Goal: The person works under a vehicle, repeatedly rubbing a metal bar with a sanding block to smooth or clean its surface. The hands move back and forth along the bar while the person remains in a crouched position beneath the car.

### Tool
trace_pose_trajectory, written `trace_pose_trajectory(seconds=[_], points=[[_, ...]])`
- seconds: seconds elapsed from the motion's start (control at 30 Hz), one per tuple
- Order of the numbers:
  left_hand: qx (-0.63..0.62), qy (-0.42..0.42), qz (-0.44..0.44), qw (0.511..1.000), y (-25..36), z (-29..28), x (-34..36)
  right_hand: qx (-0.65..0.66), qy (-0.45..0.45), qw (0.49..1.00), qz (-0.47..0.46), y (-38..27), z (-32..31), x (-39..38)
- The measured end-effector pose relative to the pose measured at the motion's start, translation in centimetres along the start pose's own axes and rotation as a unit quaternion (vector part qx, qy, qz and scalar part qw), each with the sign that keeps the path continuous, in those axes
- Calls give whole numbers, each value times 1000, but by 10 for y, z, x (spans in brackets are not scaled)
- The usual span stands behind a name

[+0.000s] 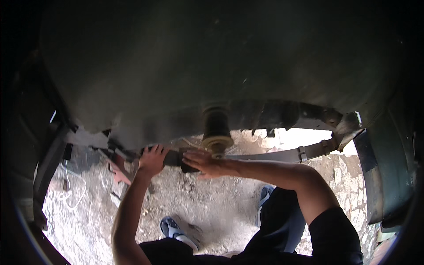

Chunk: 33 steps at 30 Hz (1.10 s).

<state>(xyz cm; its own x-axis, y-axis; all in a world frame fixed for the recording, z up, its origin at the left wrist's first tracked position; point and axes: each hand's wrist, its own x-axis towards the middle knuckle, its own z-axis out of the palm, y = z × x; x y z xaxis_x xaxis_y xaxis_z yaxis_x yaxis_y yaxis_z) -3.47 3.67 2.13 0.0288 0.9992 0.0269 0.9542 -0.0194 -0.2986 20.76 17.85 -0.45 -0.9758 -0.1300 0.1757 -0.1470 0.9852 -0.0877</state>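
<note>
A dark leaf spring (274, 156) runs across under a vehicle body, just ahead of me. On its left part lies my left hand (153, 160), palm down with the fingers stretched and slightly apart. My right hand (205, 163) reaches left across the spring, its fingers extended flat against a dark block (188, 165) on it. Part of that block is hidden under the right hand. Directly above the right hand hangs a black ribbed rubber bump stop (216, 123) with a yellowish lower end (217, 142).
A large dark curved panel (221, 57) covers the space overhead. Dark body panels stand at left (26, 145) and right (386, 163). A reddish metal piece (118, 170) and a white cable (73, 198) are at left. My shoes (174, 230) stand on rough dirt ground (216, 207).
</note>
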Motion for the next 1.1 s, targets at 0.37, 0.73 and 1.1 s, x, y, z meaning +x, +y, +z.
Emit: trace_pose_trajectory(seconds=[0.37,0.73,1.1], points=[[23,40,12,999,3,4,-5,30,-3,999,14,-11,-15,8],[10,-4,10,1000,2,-6,-1,-26,-63,997,20,-14,-18,4],[29,24,12,999,1,1,-2,-35,-47,998,18,-16,-17,5]])
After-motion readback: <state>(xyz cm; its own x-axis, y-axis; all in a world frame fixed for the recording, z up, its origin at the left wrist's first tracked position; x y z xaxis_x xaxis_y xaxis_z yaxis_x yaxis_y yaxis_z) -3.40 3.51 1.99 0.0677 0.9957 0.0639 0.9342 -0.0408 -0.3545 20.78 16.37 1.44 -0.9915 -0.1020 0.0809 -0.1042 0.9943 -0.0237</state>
